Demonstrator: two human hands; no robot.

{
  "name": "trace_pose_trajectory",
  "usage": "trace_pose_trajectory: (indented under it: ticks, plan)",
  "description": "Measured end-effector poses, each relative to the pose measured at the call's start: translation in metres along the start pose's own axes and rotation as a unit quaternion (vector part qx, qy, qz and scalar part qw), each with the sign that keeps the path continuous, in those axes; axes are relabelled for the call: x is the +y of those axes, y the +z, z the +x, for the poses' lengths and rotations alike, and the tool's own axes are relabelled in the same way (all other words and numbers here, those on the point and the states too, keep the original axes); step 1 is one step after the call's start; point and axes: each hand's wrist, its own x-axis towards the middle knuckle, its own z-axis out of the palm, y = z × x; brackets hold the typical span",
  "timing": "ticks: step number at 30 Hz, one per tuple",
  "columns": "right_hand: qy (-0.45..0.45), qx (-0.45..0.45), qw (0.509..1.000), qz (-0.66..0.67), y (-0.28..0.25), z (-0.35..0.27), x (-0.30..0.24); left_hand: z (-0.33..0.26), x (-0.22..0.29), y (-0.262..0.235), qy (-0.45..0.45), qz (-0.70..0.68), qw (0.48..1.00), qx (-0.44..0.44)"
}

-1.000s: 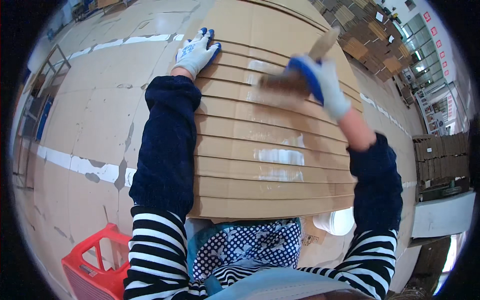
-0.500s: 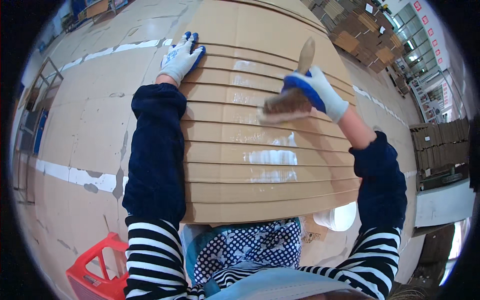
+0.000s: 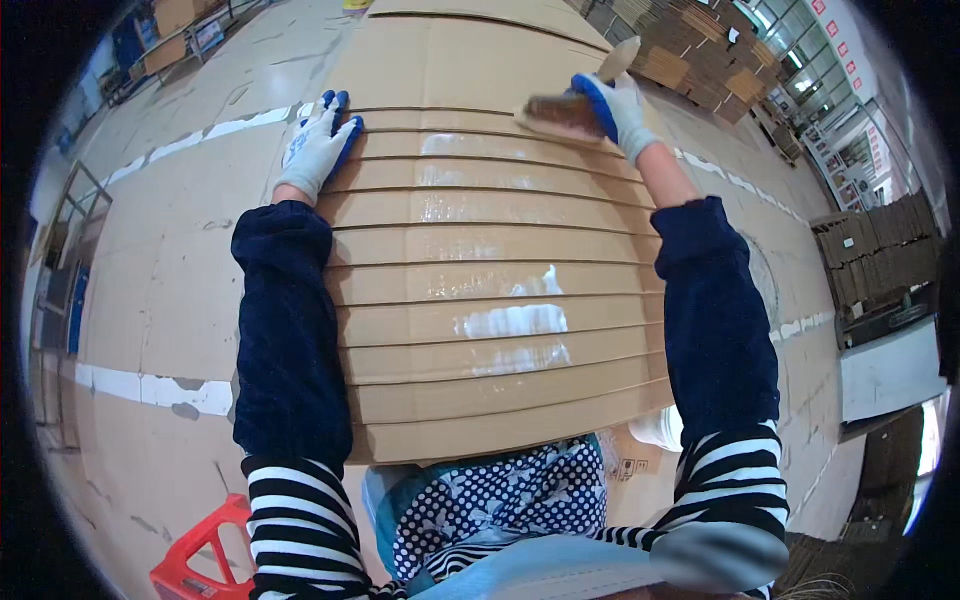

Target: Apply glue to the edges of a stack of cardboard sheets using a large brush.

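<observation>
- Left hand (image 3: 312, 148), one, in a white glove with blue fingertips: I have it resting at the left edge of the cardboard, fingers a little apart, pointing far, holding nothing.
- Right hand (image 3: 622, 112), one, gloved alike: far right over the cardboard, fingers clamped on the brush.
- Brush (image 3: 562, 110), one, wide, brown bristles with a pale end: bristles towards the left, wooden handle rising far and right out of the grip. Slightly blurred; I cannot tell whether the bristles touch the sheet below.
- Cardboard sheets (image 3: 400, 322), brown, many: overlapping in steps from near to far, in front of me, their exposed strips running left to right.
- White wet patches (image 3: 515, 321), several: on the middle strips, brightest on the near ones, thinner and streaky farther off.
- White bucket (image 3: 655, 428), one: near right, beside the cardboard's near edge, partly hidden by my right sleeve (image 3: 715, 310).
- Red stool (image 3: 205, 555), one, plastic: near left, on the floor (image 3: 170, 290).
- Cardboard stacks (image 3: 700, 55), brown: far right.
</observation>
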Motion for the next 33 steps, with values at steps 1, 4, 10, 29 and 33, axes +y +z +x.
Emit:
trace_pose_trajectory:
  ticks: [1,4,10,29,33]
  plan:
    - [0.011,-0.022,0.999,0.047,-0.001,-0.012,-0.002,0.000,-0.002,0.000,0.001,-0.001,1.000,-0.001]
    - [0.079,-0.126,0.988,0.052,-0.012,-0.074,-0.019,-0.003,-0.012,-0.003,-0.002,0.003,1.000,-0.001]
    - [0.040,-0.087,0.989,0.115,-0.047,-0.061,-0.032,-0.006,-0.010,-0.004,-0.011,0.009,1.000,-0.010]
    - [0.075,-0.059,0.981,0.168,-0.045,-0.097,0.018,-0.006,-0.013,-0.004,-0.006,-0.013,1.000,-0.005]
    - [0.116,-0.099,0.979,0.136,-0.065,-0.142,-0.025,-0.003,-0.011,-0.003,-0.002,-0.023,1.000,-0.004]
